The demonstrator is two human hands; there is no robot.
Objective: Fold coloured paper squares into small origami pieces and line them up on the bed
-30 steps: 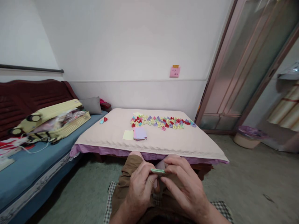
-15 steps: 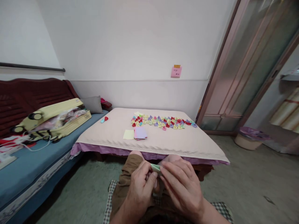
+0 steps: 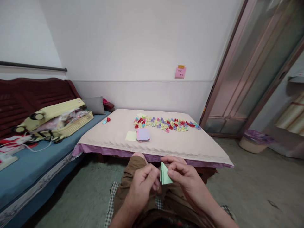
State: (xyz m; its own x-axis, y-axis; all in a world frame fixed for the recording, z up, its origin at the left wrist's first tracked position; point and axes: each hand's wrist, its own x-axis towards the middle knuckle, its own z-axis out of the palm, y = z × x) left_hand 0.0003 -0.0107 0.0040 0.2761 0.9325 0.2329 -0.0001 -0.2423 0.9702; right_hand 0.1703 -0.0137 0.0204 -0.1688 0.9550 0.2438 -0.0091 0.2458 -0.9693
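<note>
In front of my lap, a light green folded paper (image 3: 165, 175) stands as a narrow triangle with several layers fanned along its left side. My right hand (image 3: 186, 177) pinches it at its right side between thumb and fingers. My left hand (image 3: 143, 182) is closed just left of the paper, its fingers curled in and the thumb over them; nothing shows in it. On the cloth-covered table beyond lie a stack of square paper sheets (image 3: 143, 135), lilac on top, and a pale yellow sheet (image 3: 131, 136) beside it.
Many small folded paper pieces (image 3: 163, 123) in mixed colours spread along the table's (image 3: 185, 144) far side. A red and a blue piece (image 3: 106, 120) lie at its left. An open yellow suitcase (image 3: 57, 120) rests on the sofa at left; a bin (image 3: 254, 142) stands right.
The green paper has turned upright into a triangle in my right hand. My left hand has drawn away from it, and its fingers have curled in.
</note>
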